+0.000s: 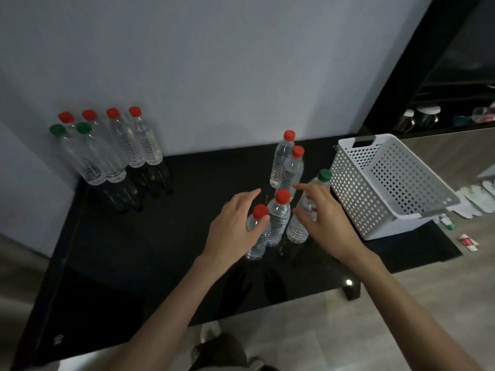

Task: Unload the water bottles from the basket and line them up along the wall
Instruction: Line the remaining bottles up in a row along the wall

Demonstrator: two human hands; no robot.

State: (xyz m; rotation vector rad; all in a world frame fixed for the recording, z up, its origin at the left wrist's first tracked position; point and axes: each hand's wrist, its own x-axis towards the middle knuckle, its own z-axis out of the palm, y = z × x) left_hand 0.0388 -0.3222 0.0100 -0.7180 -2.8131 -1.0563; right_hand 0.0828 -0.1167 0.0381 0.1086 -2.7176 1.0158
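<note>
Several clear water bottles (122,148) stand against the wall (214,76) at the table's back left, red-capped behind and two green-capped in front. Another group stands mid-table: two red-capped bottles (281,159) at the back, two red-capped ones (278,223) nearer me, and a green-capped bottle (322,178) on the right. My left hand (233,226) is open beside the nearest red-capped bottle (258,236), thumb touching its neck. My right hand (324,220) hovers with fingers spread in front of the green-capped bottle. The white perforated basket (356,183) looks empty.
The glossy black table (160,236) ends near me and at the right, where the basket overhangs its edge. A dark shelf unit (428,116) with cups stands at the back right. Small packets (467,241) and pale objects (476,199) lie on the floor to the right.
</note>
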